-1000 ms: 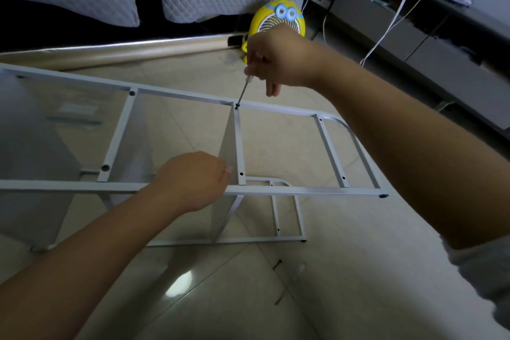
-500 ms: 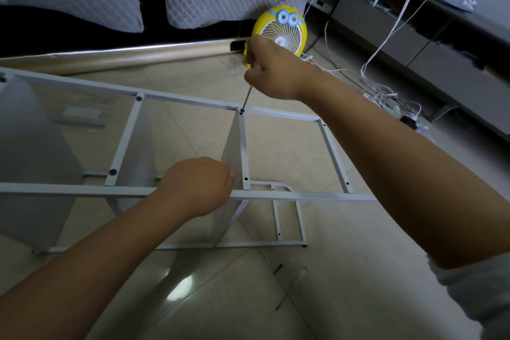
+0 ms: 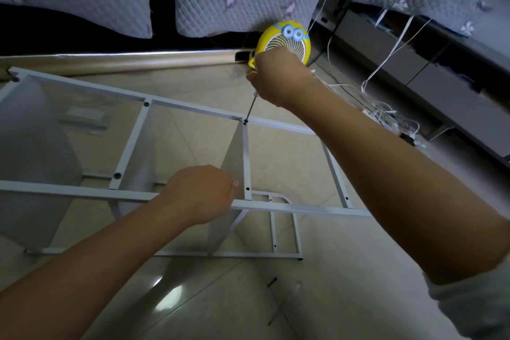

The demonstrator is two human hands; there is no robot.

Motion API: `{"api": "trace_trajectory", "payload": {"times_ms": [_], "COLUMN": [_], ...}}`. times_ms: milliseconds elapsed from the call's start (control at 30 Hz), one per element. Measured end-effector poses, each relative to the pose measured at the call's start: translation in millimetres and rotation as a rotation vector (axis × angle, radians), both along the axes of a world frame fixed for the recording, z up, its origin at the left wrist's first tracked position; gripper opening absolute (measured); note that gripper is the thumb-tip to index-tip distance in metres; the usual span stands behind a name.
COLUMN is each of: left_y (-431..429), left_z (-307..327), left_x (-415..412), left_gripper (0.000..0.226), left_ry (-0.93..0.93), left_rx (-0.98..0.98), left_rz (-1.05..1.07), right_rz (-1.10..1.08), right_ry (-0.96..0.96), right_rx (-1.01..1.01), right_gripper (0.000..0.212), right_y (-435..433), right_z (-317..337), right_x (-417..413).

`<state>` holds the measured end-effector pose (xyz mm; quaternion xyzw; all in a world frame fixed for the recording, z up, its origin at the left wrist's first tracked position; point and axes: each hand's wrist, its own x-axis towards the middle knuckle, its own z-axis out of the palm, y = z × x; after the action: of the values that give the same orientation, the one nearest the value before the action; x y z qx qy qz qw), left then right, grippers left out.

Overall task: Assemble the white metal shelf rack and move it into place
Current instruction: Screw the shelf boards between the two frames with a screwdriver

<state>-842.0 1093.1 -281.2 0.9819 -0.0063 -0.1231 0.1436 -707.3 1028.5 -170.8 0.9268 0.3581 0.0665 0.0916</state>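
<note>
Rack [image 3: 82, 191], white metal, laid on its side on the floor [image 3: 345, 284].
Near rail is gripped by the left hand [image 3: 201, 193]; screwdriver [image 3: 250, 106] is clasped in the right hand [image 3: 278, 77], tip at the far rail.

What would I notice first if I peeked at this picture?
A big white rack lies on its side on the floor, filling the middle. The right hand holds a screwdriver with its tip on a screw in the far rail, and the left hand grips the near rail. Just behind the right hand sits a bright yellow fan with cartoon eyes.
</note>
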Motion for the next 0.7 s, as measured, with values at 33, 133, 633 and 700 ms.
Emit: {"api": "trace_trajectory", "payload": {"times_ms": [33, 133, 633, 700], "left_y": [-1, -1, 1, -1], "left_z": [0, -1, -3, -3], "left_x": [-1, -1, -1, 1], "left_gripper": [0.034, 0.038, 0.043, 0.040], "left_ry": [-0.003, -0.006, 0.003, -0.007], "left_rx": [0.007, 0.011, -0.009, -0.006], "left_rz": [-0.001, -0.005, 0.036, 0.027], "right_rz": [-0.062, -0.183, 0.186, 0.075], "right_ry": [0.003, 0.059, 0.138, 0.172], "right_rx": [-0.005, 0.023, -0.045, -0.073], "right_gripper": [0.027, 0.035, 0.027, 0.027], "right_y": [3, 1, -22, -17], "right_z": [-1, 3, 15, 17], "right_x": [-1, 3, 4, 4]}}
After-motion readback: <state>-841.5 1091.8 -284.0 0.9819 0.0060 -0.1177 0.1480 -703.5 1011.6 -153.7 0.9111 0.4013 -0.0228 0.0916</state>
